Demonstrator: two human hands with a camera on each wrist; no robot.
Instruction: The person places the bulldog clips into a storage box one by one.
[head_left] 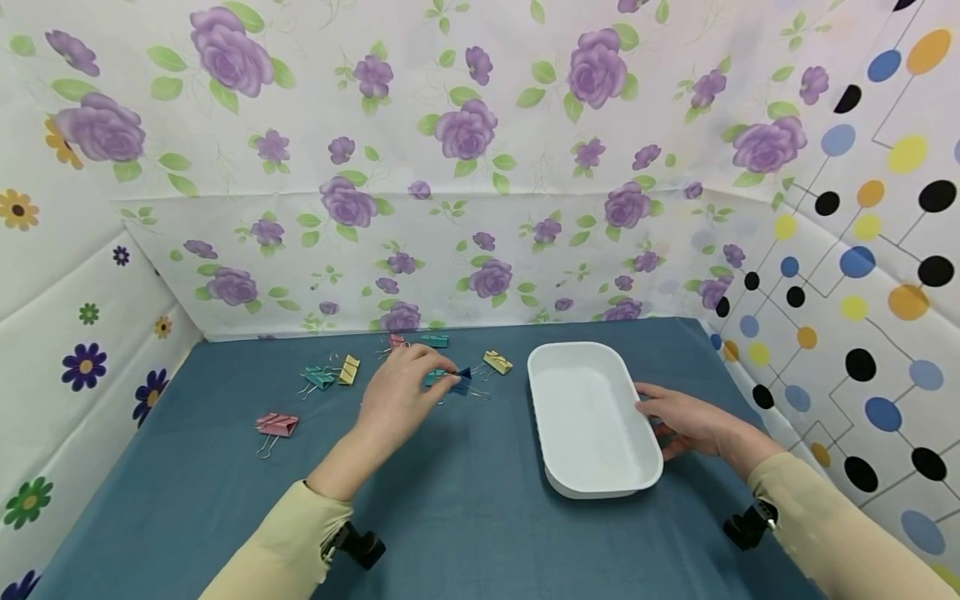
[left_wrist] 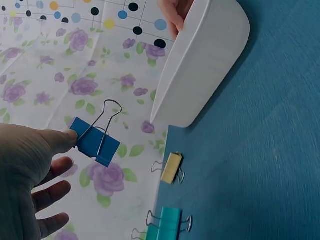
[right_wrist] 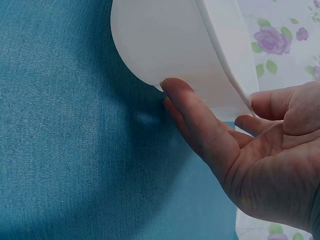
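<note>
My left hand (head_left: 401,392) pinches a blue binder clip (left_wrist: 95,141) at one edge between thumb and fingers. In the left wrist view the clip hangs in the air with a wire handle pointing up, and the other fingers are spread below. At the right, my right hand (head_left: 693,423) holds the long side of a white rectangular tray (head_left: 588,417). Its thumb lies at the rim and its fingers (right_wrist: 187,102) reach under the lower wall, as the right wrist view shows. The tray's inside is bare.
Several binder clips lie on the blue cloth: a pink one (head_left: 277,425) at left, a teal one (head_left: 318,377) beside a yellow one (head_left: 348,369), another teal one (head_left: 434,341) at the back, and a yellow one (head_left: 497,362) near the tray. Patterned cloth walls (head_left: 480,192) enclose the table.
</note>
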